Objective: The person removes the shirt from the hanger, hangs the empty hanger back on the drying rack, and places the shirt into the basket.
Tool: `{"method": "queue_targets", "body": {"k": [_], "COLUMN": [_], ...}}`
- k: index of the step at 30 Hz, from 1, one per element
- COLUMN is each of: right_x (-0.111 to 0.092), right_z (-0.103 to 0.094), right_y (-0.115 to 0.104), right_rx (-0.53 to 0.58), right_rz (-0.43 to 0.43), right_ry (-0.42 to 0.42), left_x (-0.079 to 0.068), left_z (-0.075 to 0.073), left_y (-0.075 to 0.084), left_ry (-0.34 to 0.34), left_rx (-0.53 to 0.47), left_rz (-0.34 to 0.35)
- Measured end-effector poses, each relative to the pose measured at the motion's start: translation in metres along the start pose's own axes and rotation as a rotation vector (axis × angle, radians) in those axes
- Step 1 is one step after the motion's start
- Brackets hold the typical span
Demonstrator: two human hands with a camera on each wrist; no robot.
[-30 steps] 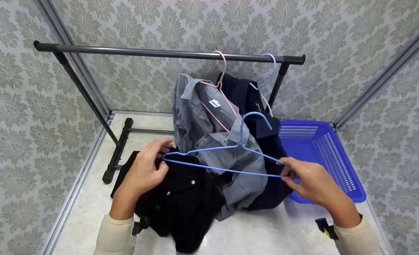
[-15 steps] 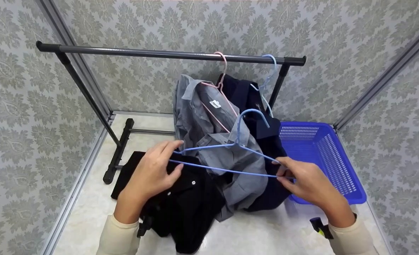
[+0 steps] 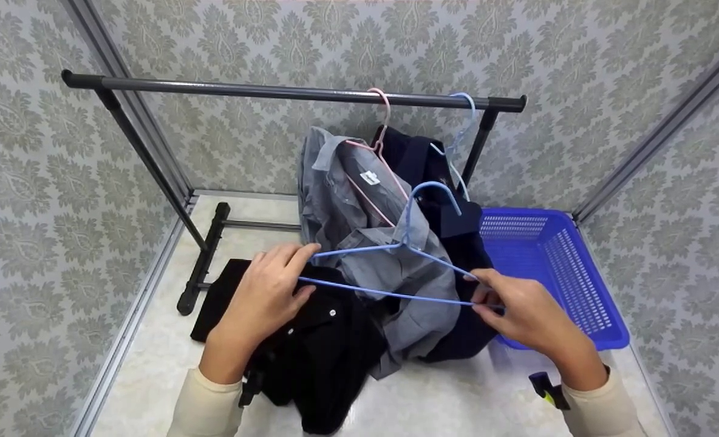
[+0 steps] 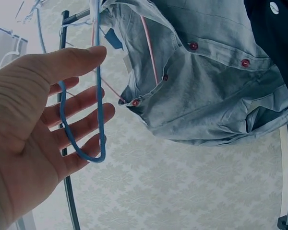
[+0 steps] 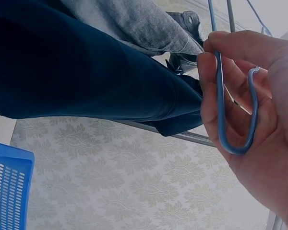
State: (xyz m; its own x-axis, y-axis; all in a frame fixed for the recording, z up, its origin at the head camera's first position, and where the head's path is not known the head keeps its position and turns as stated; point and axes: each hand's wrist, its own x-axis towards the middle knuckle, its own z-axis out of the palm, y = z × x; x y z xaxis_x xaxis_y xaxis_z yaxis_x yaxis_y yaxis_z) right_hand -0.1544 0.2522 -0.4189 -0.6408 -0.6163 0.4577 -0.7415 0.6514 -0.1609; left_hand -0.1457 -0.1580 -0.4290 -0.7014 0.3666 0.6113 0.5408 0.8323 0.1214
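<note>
A blue hanger (image 3: 404,241) spans the space between my two hands in the head view, its hook upward. My right hand (image 3: 520,309) pinches its right end; the right wrist view shows thumb and forefinger on the wire, the bend lying in the palm. Around the left end, my left hand (image 3: 268,294) has its fingers spread and fairly straight behind the wires, thumb at the long bar, as the left wrist view shows. Below the left hand lies a black garment (image 3: 329,352) with pale buttons. Behind the hanger is a grey shirt (image 3: 359,206) on a pink hanger (image 3: 384,164).
A black clothes rack (image 3: 244,91) stands across the back. The pink hanger and a light blue hanger (image 3: 472,115) hook over its rail. A dark navy garment (image 3: 417,155) hangs toward the right. A blue plastic basket (image 3: 584,276) sits on the floor at right.
My left hand has moved right over the hanger's left end, its thumb and fingers now around the wires. The hanger and right hand have shifted slightly left.
</note>
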Motion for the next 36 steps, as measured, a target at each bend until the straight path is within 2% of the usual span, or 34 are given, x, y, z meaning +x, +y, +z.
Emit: {"method": "queue_targets", "body": {"k": [6, 13, 23, 30, 36], "right_x": [-0.002, -0.002, 0.0, 0.003, 0.007], "right_z": [0.002, 0.004, 0.007, 0.008, 0.009], "right_y": [-0.001, -0.001, -0.006, -0.009, -0.009], "right_rx": [0.031, 0.011, 0.016, 0.068, 0.091], "right_rz": [0.008, 0.017, 0.026, 0.027, 0.028], "right_ry": [-0.009, -0.005, 0.001, -0.013, -0.018], "left_x": [0.001, 0.001, 0.006, 0.009, 0.009], "left_z": [0.002, 0.006, 0.017, 0.02, 0.019], "left_y": [0.0, 0.002, 0.01, 0.018, 0.019], "left_ry": [0.03, 0.003, 0.072, 0.099, 0.129], "left_rx": [0.028, 0.107, 0.178, 0.221, 0.216], "left_rz": [0.02, 0.03, 0.039, 0.068, 0.096]}}
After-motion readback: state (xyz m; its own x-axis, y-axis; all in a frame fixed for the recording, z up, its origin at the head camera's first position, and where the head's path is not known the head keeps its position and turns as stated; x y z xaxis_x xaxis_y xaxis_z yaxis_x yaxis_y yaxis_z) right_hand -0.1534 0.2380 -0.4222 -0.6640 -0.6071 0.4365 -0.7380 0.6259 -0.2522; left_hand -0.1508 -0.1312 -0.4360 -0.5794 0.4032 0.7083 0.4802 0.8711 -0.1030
